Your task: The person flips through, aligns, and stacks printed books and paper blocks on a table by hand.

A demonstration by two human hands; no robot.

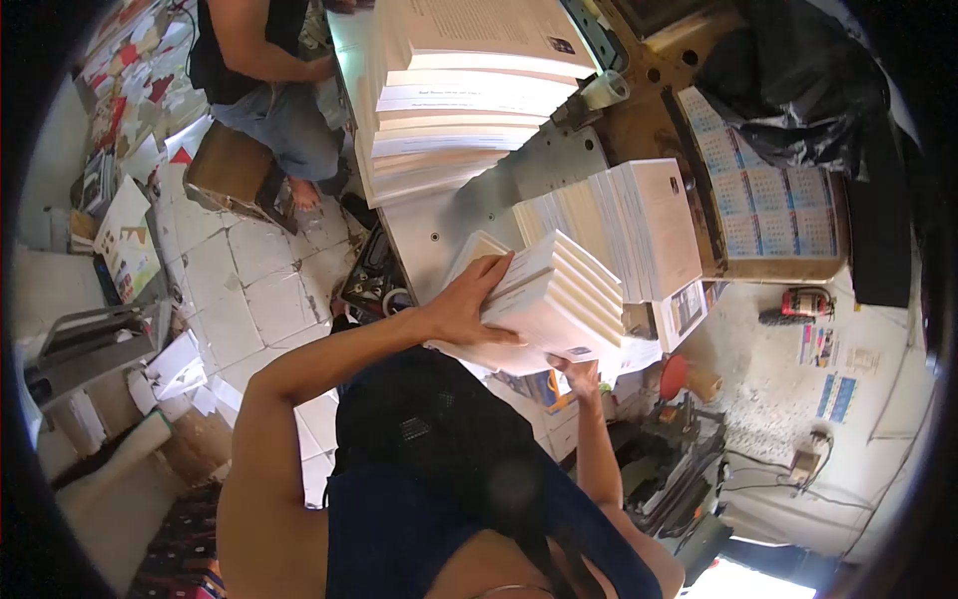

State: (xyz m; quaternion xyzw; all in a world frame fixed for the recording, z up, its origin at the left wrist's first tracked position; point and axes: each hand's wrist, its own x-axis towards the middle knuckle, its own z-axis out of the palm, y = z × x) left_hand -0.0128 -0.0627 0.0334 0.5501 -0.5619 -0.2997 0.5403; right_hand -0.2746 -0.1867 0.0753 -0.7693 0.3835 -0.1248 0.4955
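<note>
A thick stack of unbound book blocks [539, 309], white-paged and layered in several sections, is held between my two hands in front of my body. My left hand [469, 307] is closed round its left side, thumb and fingers apart across the paper. From below, my right hand [576, 375] grips the near right corner, beside a small dark printed picture; part of its fingers is hidden under the stack. Just beyond, a second stack of book blocks [654, 225] stands on the metal table [424, 235]. A pale block behind my left hand is partly covered.
Tall piles of printed pages [469, 60] fill the table's far left. A person [274, 100] is beside that side of the table. A calendar sheet [763, 205] and a black plastic bag [788, 90] are at right. Paper scraps [185, 364] litter the tiled floor.
</note>
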